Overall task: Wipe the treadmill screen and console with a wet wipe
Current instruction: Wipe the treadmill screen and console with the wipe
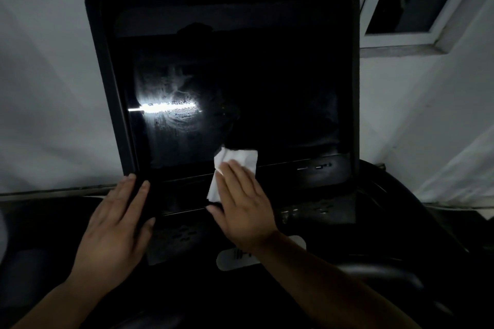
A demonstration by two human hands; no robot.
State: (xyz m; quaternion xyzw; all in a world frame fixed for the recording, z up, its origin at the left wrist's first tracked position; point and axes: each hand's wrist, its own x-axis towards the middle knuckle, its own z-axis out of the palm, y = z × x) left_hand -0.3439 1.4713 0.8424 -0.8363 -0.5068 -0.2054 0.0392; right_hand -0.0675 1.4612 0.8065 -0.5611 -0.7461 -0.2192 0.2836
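Hands: 2 | left hand [117, 222] flat, empty, on screen [267, 88] corner | right hand [243, 203] flat, pressing 1 wipe [239, 159]

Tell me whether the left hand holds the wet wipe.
No, the wet wipe sits under the flat fingers of the right hand, while the left hand rests bare on the lower left corner of the screen.

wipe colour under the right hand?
White. The wet wipe, pressed by the right hand, shows plainly in the head view.
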